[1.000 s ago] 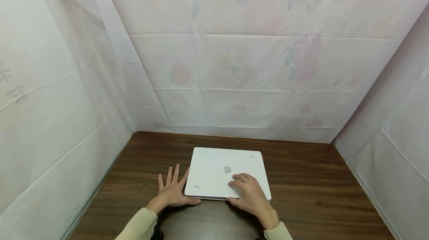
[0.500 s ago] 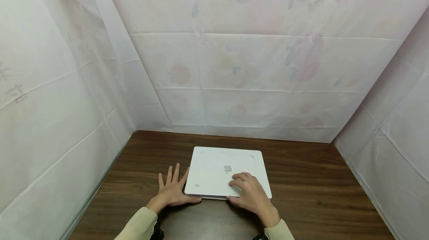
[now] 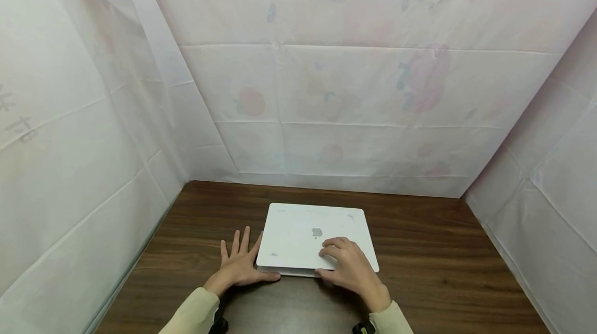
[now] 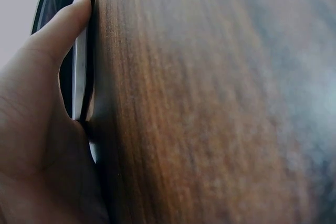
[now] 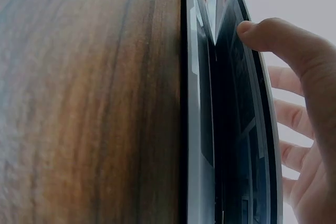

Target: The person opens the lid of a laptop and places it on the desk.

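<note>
A silver laptop [image 3: 298, 230] with an apple logo lies on the wooden table, its lid slightly raised along the near edge. My right hand [image 3: 350, 266] pinches that lid edge, thumb underneath and curled fingers on top. In the right wrist view, the thumb touches the dark screen [image 5: 244, 98], and a narrow gap separates lid from base [image 5: 195, 129]. At the laptop's left front corner, my left hand [image 3: 240, 266] lies with fingers spread straight on the table. Its thumb presses along the front edge of the base [image 4: 80, 72].
The dark wooden table [image 3: 429, 256] extends around the laptop on all sides. White printed cloth [image 3: 354, 106] hangs behind the table and along its left and right sides. Both arms wear pale sleeves [image 3: 193, 313], and a dark strap [image 3: 364, 328] shows at the right wrist.
The lid's near edge has risen a little with my right hand, widening the gap above the base. My left hand has stayed in place.
</note>
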`<action>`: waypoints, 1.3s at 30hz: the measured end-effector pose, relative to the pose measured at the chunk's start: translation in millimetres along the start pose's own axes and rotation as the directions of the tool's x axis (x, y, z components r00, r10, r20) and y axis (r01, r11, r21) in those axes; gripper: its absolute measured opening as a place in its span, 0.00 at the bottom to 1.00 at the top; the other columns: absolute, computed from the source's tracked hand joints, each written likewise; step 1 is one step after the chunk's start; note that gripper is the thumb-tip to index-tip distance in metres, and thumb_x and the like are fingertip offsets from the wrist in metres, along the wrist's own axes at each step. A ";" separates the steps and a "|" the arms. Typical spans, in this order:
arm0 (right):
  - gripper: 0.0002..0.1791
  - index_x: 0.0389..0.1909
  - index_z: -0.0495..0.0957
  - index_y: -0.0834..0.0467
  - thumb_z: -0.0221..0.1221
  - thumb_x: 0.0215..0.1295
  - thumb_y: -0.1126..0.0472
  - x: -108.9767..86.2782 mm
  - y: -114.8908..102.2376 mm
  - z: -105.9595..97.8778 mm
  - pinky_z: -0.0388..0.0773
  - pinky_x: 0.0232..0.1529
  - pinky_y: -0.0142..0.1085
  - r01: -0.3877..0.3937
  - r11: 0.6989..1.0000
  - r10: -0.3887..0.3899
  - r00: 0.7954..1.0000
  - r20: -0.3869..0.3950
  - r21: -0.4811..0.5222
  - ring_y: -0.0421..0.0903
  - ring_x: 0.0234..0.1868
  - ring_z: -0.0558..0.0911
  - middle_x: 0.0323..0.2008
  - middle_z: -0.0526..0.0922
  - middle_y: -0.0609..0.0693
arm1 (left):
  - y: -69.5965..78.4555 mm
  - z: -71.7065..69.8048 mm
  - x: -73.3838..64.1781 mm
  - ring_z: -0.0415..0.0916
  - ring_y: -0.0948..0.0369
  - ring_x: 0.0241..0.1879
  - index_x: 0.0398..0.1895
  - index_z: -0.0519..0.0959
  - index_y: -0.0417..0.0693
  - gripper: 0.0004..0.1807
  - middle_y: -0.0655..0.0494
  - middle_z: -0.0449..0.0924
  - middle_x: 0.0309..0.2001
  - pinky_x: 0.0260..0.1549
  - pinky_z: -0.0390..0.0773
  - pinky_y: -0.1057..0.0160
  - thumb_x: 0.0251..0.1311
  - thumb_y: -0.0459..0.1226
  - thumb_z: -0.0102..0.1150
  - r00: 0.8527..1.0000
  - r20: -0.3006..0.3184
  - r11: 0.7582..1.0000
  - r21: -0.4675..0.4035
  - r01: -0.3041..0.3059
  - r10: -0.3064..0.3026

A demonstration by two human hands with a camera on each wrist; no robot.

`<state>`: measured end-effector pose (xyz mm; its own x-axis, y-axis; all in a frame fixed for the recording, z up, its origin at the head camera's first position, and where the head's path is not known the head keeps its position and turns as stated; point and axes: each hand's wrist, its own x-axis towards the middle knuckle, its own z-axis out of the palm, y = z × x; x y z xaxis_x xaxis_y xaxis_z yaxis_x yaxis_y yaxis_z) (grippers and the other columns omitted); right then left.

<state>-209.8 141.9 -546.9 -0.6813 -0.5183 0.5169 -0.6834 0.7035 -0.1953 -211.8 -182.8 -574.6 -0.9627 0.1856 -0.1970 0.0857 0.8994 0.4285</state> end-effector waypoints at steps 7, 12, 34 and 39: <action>0.17 0.33 0.87 0.46 0.81 0.45 0.46 5.0 1.2 -4.3 0.84 0.44 0.42 0.037 0.999 -0.036 0.999 -0.006 0.031 0.43 0.47 0.85 0.42 0.87 0.41 | -9.9 12.6 7.7 0.22 0.36 0.81 0.85 0.45 0.61 0.77 0.41 0.27 0.84 0.68 0.13 0.28 0.30 0.85 0.60 1.000 -0.030 1.000 -0.003 -0.005 0.005; 0.15 0.33 0.87 0.46 0.81 0.47 0.48 8.5 -0.3 -7.6 0.84 0.44 0.41 0.041 0.998 -0.041 0.999 0.009 0.056 0.42 0.45 0.85 0.40 0.87 0.39 | 1.1 -1.1 -0.5 0.24 0.35 0.81 0.85 0.46 0.59 0.75 0.39 0.29 0.84 0.68 0.18 0.25 0.35 0.82 0.63 1.000 0.005 1.000 0.009 0.016 -0.016; 0.10 0.34 0.87 0.46 0.78 0.54 0.52 16.3 -1.7 -17.8 0.84 0.44 0.40 0.083 0.993 -0.085 0.996 0.025 0.079 0.42 0.43 0.85 0.41 0.87 0.41 | 3.6 -2.8 -1.7 0.23 0.36 0.82 0.84 0.49 0.54 0.75 0.39 0.27 0.84 0.68 0.15 0.27 0.36 0.83 0.60 1.000 0.024 1.000 0.006 0.019 -0.019; 0.10 0.34 0.87 0.46 0.78 0.54 0.53 18.8 -1.8 -19.8 0.84 0.44 0.40 0.095 0.992 -0.096 0.995 0.010 0.083 0.41 0.43 0.85 0.41 0.86 0.41 | 3.0 -2.7 -1.9 0.22 0.36 0.81 0.84 0.50 0.52 0.75 0.39 0.26 0.84 0.68 0.14 0.27 0.36 0.83 0.59 0.999 0.030 1.000 -0.003 0.015 -0.015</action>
<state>-216.1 140.5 -520.3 -0.6150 -0.5882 0.5252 -0.7645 0.6081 -0.2141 -210.4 -181.5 -570.6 -0.9557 0.1842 -0.2298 0.0707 0.9009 0.4282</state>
